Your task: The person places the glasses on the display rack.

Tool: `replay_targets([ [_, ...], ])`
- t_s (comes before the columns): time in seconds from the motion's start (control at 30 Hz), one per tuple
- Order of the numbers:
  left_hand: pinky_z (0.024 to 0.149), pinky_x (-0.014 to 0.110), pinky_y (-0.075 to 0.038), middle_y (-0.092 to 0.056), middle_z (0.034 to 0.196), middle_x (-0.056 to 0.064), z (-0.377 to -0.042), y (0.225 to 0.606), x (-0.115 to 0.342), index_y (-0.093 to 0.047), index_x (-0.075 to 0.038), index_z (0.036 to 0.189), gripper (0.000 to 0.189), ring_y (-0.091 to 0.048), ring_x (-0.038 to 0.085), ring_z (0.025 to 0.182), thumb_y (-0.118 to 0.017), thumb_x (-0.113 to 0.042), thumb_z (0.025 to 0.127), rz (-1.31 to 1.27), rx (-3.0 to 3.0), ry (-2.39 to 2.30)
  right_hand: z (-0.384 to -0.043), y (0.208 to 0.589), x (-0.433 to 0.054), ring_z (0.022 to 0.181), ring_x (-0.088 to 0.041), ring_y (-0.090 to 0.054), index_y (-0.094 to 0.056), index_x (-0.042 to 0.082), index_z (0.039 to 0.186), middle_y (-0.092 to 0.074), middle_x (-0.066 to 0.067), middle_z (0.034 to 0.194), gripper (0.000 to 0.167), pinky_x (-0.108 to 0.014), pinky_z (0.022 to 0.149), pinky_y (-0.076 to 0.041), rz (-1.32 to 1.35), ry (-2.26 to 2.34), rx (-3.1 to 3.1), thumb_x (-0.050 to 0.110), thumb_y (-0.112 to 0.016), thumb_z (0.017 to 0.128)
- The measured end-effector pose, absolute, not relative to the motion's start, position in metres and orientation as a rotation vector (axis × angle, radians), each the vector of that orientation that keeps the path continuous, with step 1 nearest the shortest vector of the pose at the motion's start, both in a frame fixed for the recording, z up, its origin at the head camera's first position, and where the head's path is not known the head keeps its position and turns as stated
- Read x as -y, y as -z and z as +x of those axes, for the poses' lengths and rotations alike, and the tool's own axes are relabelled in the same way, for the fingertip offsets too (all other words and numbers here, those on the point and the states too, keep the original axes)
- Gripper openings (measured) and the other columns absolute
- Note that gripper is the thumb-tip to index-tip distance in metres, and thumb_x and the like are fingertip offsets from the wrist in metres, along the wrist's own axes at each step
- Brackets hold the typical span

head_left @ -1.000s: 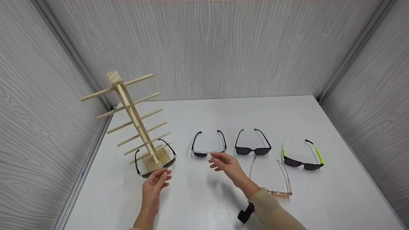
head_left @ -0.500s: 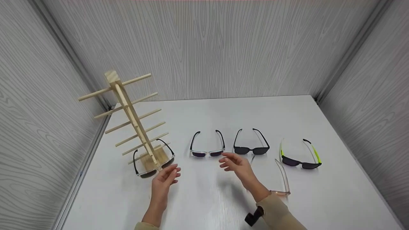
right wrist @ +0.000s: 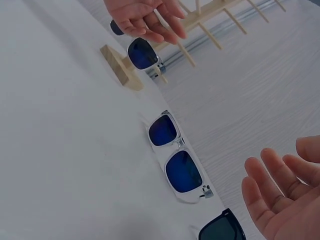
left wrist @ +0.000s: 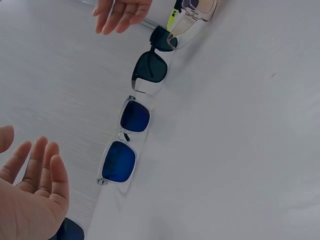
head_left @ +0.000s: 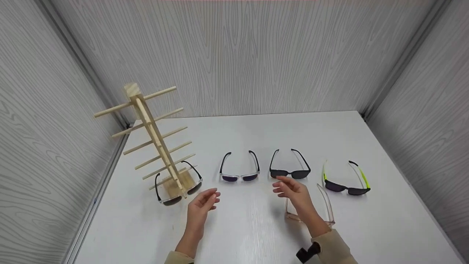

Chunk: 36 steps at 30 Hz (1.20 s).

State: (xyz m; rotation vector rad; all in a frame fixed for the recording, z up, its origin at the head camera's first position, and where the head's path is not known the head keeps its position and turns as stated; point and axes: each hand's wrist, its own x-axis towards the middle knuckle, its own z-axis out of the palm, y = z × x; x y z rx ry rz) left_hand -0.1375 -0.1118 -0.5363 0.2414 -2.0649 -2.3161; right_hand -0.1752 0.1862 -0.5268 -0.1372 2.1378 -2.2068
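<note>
My left hand (head_left: pixel 200 209) hovers over the table to the right of the wooden display rack (head_left: pixel 157 143), fingers relaxed and holding nothing. On the rack's lowest pegs, around its base, sits a pair of clear-framed sunglasses (head_left: pixel 172 200) with black temples. My right hand (head_left: pixel 297 196) hangs just in front of the black sunglasses (head_left: pixel 299 174), its loose fingers covering part of one lens. Beneath that forearm lie pink clear-framed glasses (head_left: pixel 328 209), partly hidden. Between the hands and farther back lies another pair of clear-framed sunglasses (head_left: pixel 250 177), dark blue in the left wrist view.
Black sunglasses with neon yellow temples (head_left: pixel 356 191) lie at the right of the white table (head_left: pixel 242 135). Bare pegs (head_left: pixel 161 92) stick out from the rack above its lowest level. Grey wood-grain panels (head_left: pixel 234 55) enclose the table at the back and sides.
My left hand has moved right, away from the sunglasses on the rack. My right hand has moved right, from the middle clear-framed sunglasses to the black ones.
</note>
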Motion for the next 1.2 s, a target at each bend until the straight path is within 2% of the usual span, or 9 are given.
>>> replay_targets([
  [0.17,0.078,0.035,-0.05,-0.065,0.106,0.012,-0.14,0.537,0.102,-0.061,-0.003,0.115,0.03,-0.062,0.024,0.093,-0.063,-0.019,0.09,0.209,2.084,2.339,-0.17,0.529,-0.199,0.093,-0.027,-0.064,-0.056,0.002,0.122,-0.064,-0.017,0.104,0.035,-0.035,0.078,-0.052,-0.073,2.218,-2.171,0.021,-0.06,0.092],
  [0.37,0.078,0.033,-0.05,-0.065,0.106,0.011,-0.137,0.541,0.091,-0.06,-0.001,0.115,0.032,-0.062,0.022,0.092,-0.063,-0.02,0.09,0.214,2.1,2.362,-0.161,0.535,-0.215,0.094,-0.033,-0.063,-0.054,-0.003,0.123,-0.062,-0.022,0.106,0.034,-0.039,0.079,-0.051,-0.058,2.242,-2.169,0.014,-0.057,0.093],
  [0.5,0.078,0.034,-0.049,-0.064,0.108,0.014,-0.139,0.542,0.083,-0.059,0.0,0.116,0.033,-0.061,0.023,0.093,-0.062,-0.02,0.091,0.155,2.1,2.391,-0.158,0.536,-0.231,0.092,-0.028,-0.064,-0.054,-0.004,0.123,-0.063,-0.02,0.105,0.038,-0.035,0.077,-0.052,-0.05,2.237,-2.236,0.019,-0.059,0.092],
  [0.67,0.082,0.04,-0.048,-0.063,0.11,0.015,-0.143,0.54,0.068,-0.057,0.0,0.118,0.031,-0.06,0.03,0.098,-0.06,-0.018,0.092,0.06,2.105,2.436,-0.153,0.533,-0.255,0.09,-0.024,-0.064,-0.057,0.001,0.12,-0.064,-0.018,0.105,0.033,-0.032,0.076,-0.052,0.044,2.25,-2.315,0.019,-0.059,0.093],
  [0.8,0.083,0.043,-0.047,-0.063,0.11,0.018,-0.141,0.531,0.059,-0.057,0.002,0.116,0.027,-0.058,0.036,0.1,-0.058,-0.012,0.093,-0.007,2.102,2.464,-0.147,0.532,-0.269,0.091,-0.021,-0.065,-0.055,0.0,0.123,-0.064,-0.017,0.106,0.037,-0.031,0.077,-0.052,0.099,2.224,-2.368,0.022,-0.059,0.093],
  [1.0,0.084,0.046,-0.047,-0.063,0.109,0.02,-0.135,0.514,0.045,-0.057,0.003,0.115,0.026,-0.059,0.035,0.098,-0.056,-0.01,0.093,-0.082,2.11,2.498,-0.138,0.527,-0.288,0.088,-0.019,-0.065,-0.054,-0.004,0.123,-0.064,-0.018,0.105,0.04,-0.03,0.075,-0.053,0.161,2.228,-2.429,0.023,-0.058,0.093],
  [1.1,0.083,0.045,-0.047,-0.064,0.107,0.017,-0.136,0.512,0.038,-0.058,0.004,0.115,0.026,-0.06,0.033,0.097,-0.057,-0.01,0.093,-0.099,2.121,2.5,-0.135,0.524,-0.296,0.088,-0.017,-0.065,-0.052,-0.005,0.124,-0.065,-0.015,0.105,0.042,-0.028,0.074,-0.053,0.191,2.229,-2.443,0.023,-0.057,0.093],
  [1.2,0.082,0.043,-0.048,-0.064,0.106,0.017,-0.139,0.512,0.029,-0.058,0.003,0.114,0.025,-0.06,0.031,0.095,-0.058,-0.009,0.092,-0.104,2.129,2.502,-0.132,0.523,-0.306,0.086,-0.015,-0.065,-0.051,-0.006,0.124,-0.068,-0.007,0.101,0.044,-0.027,0.073,-0.052,0.246,2.218,-2.47,0.024,-0.058,0.093],
])
